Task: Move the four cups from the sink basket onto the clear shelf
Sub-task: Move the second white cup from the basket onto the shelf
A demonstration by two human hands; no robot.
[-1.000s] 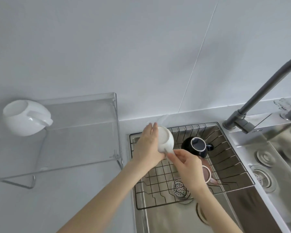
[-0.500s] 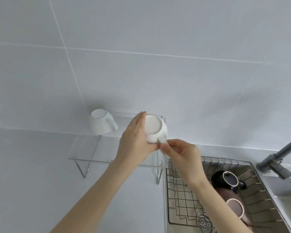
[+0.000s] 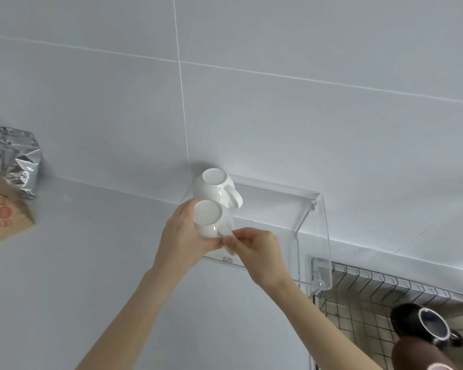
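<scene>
I hold a white cup (image 3: 207,217) upside down over the left part of the clear shelf (image 3: 273,206). My left hand (image 3: 181,241) wraps its body, and my right hand (image 3: 257,252) pinches its handle. Just behind it, another white cup (image 3: 214,188) stands upside down on the shelf, handle to the right. In the wire sink basket (image 3: 364,295) at the lower right lie a black cup (image 3: 428,327) and a brown-pink cup (image 3: 417,355), partly cut off by the frame edge.
A crumpled silver foil bag (image 3: 16,158) and a brown paper bag (image 3: 3,217) stand on the grey counter at the far left. The tiled wall rises right behind the shelf. The shelf's right end wall (image 3: 318,247) stands next to the basket.
Both hands have carried the white cup leftward from the basket side, over the shelf, close in front of the first white cup. The view has swung left; the tap has left the frame.
</scene>
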